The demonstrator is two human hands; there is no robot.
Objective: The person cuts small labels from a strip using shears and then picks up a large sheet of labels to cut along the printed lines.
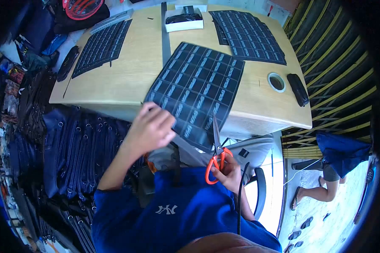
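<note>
A dark sheet printed with rows of white lettering (194, 84) lies partly on the table, its near end hanging over the front edge. My left hand (153, 128) grips the sheet's near left edge with curled fingers. Orange-handled scissors (216, 147) are in my right hand (228, 172), with fingers in the handles. The scissor blades point away from me, at the sheet's near right part. A narrow dark strip (188, 148) runs from near my left hand toward the scissors.
On the table (131, 84) are more printed sheets at left (103, 46) and right (249, 36), a white box (184, 25), a tape roll (276, 82) and a black case (297, 90). Dark blue straps (78, 152) pile at left. Another person's legs (321, 192) show at right.
</note>
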